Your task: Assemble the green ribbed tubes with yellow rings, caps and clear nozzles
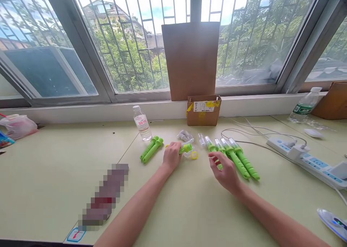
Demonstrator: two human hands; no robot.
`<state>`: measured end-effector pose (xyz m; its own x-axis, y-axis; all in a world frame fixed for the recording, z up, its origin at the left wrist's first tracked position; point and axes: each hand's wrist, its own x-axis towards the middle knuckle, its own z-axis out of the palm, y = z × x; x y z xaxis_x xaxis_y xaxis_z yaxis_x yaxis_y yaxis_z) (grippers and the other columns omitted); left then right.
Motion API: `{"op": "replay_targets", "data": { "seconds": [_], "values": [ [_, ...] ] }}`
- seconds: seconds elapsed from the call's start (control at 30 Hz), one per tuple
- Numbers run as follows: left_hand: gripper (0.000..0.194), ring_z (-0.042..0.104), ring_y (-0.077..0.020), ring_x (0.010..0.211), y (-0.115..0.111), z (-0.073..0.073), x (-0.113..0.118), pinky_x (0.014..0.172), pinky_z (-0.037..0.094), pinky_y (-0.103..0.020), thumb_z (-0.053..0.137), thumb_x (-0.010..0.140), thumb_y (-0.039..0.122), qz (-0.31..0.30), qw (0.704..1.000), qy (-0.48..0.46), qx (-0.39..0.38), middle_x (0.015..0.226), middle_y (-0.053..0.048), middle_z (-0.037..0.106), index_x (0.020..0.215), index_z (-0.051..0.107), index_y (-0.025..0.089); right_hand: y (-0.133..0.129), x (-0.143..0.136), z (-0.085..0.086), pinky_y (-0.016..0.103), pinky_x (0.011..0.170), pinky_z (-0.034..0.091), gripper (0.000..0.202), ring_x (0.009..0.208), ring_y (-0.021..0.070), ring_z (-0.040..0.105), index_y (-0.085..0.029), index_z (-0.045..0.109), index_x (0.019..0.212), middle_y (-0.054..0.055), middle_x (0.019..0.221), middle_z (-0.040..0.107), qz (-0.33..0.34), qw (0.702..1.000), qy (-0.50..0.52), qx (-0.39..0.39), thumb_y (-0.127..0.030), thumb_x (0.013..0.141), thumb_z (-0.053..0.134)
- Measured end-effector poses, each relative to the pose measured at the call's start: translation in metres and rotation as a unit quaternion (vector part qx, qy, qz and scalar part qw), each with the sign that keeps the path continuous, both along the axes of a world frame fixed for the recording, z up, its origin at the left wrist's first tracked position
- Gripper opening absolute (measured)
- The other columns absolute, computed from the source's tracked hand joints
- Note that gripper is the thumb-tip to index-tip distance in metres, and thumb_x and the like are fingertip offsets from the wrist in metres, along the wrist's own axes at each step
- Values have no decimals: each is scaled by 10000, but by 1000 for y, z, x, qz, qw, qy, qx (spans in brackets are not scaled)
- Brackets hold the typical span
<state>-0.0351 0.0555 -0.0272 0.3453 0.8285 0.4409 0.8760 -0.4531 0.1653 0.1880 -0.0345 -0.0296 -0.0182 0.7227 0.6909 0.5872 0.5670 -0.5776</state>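
Note:
My left hand (172,156) is closed around a green plastic handle (186,148), whose open round end sticks out to the right. Just past that end lie a yellow ring (194,155) and some clear plastic pieces (185,135). Fingers curved and apart, my right hand (222,170) hovers by a row of several green sticks with clear tops (235,160); it partly covers some of them, and I see nothing in its grasp. A small clear tube (201,139) lies left of the row. Two green handles (152,150) without clear tops rest left of my left hand.
Behind are a water bottle (142,124) and a small cardboard box (204,111). At right sit a power strip (309,164) with cables, a second bottle (305,104) and a white device (333,223). A pixelated object (105,194) lies front left; a plastic bag (18,126) is far left.

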Motion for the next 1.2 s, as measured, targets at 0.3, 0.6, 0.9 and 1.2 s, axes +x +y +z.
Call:
{"op": "replay_targets", "data": {
  "seconds": [0.3, 0.6, 0.9, 1.2],
  "values": [
    [128, 568, -222, 922, 3, 0, 3, 783, 413, -325, 606, 768, 167, 13, 999, 26, 13, 897, -58, 644, 881, 551, 188, 0, -1, -1, 288, 580, 564, 123, 686, 151, 626, -220, 567, 975, 43, 887, 646, 1, 1000, -1, -6, -224, 897, 473],
    [148, 573, -218, 880, 1, 2, 3, 793, 400, -339, 517, 749, 74, 32, 998, -6, 57, 879, -53, 655, 822, 533, 202, -1, -1, 1, 286, 577, 566, 124, 690, 155, 633, -221, 568, 972, 44, 881, 647, 0, 1000, 1, -2, -230, 897, 470],
    [145, 642, -152, 810, -20, 9, 8, 641, 434, -258, 434, 914, 198, -82, 990, -5, 111, 1128, -62, 647, 790, 510, 201, 1, -1, -2, 291, 569, 577, 273, 662, 147, 633, -222, 511, 1160, 52, 930, 655, -11, 1000, 9, -11, -265, 892, 478],
    [220, 655, -162, 908, -36, 10, 19, 717, 488, -276, 373, 958, 258, -214, 969, 40, 113, 1154, -76, 638, 852, 556, 197, 0, -2, 2, 295, 552, 577, 501, 746, 169, 635, -262, 371, 1364, 108, 1185, 562, -13, 999, 0, -38, -288, 884, 512]
  ]
}}
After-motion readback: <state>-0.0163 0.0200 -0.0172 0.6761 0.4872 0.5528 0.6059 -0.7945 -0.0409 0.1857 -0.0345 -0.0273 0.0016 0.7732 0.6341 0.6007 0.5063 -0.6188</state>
